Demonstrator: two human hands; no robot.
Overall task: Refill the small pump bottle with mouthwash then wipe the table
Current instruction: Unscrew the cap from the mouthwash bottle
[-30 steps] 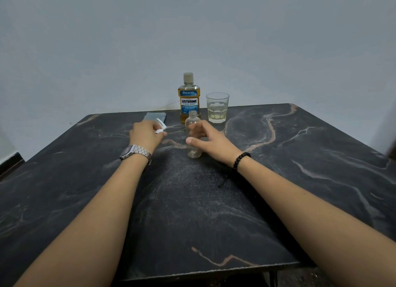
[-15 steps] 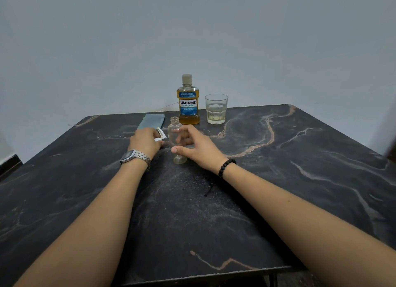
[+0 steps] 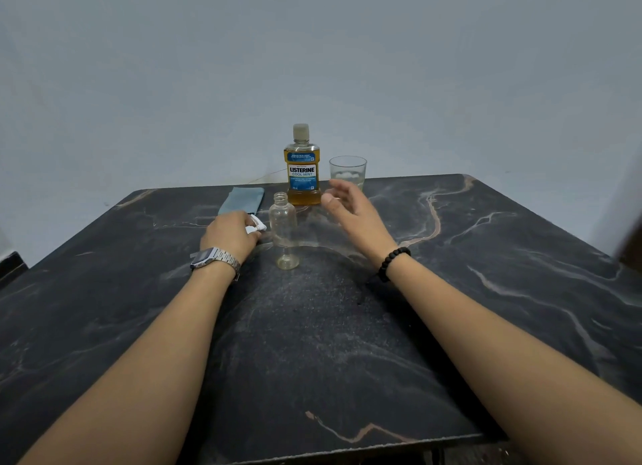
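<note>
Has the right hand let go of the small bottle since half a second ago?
Yes. The right hand has released the small bottle and moved back toward the glass.

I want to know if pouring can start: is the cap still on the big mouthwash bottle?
Yes, the mouthwash bottle stands at the far edge of the table with its pale cap screwed on, and neither hand touches it.

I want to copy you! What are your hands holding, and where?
The left hand grips the white pump top, mostly hidden by fingers. The right hand holds nothing.
</note>
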